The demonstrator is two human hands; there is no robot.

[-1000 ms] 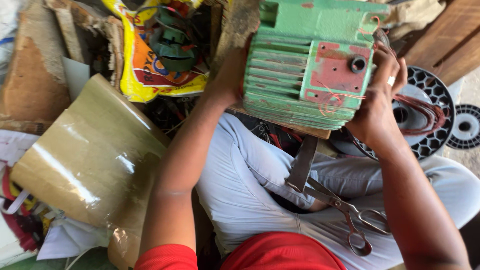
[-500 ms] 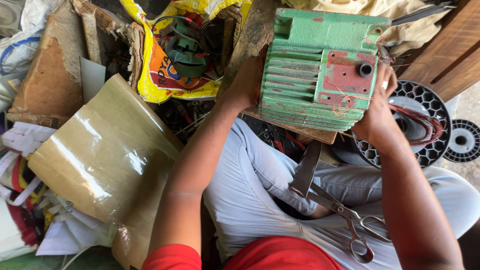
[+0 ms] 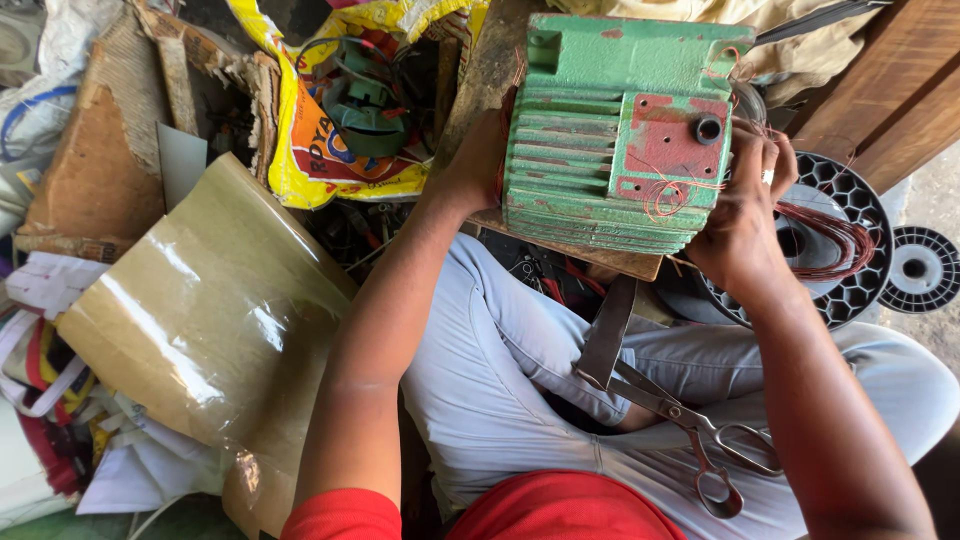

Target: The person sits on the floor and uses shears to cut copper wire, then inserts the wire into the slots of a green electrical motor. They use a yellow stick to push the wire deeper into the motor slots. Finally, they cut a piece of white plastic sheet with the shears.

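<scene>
Hands: left hand is pressed flat against the left side of the green motor housing, its fingers hidden behind the casting; right hand is curled against the housing's right side, fingertips pinching thin copper wire that trails over the red-patched face.
Housing: ribbed, green with worn red paint, held between both hands, just ahead of the knees, its lower edge resting on a wooden board.
Surface: no counter shows; the board sits over the person's lap, on pale trousers.
Near the right hand: a black plastic spool wound with reddish wire lies just behind and below it; a second, smaller spool lies farther right on the floor.
Below the hands: a pair of metal scissors lies on the lap beside a brown strap.
Left of the left hand: a yellow printed sack holding green parts, then a sheet of glossy tan card, torn cardboard and loose paper.
Room: cramped, cluttered floor; dark wooden planks rise beyond the right hand.
</scene>
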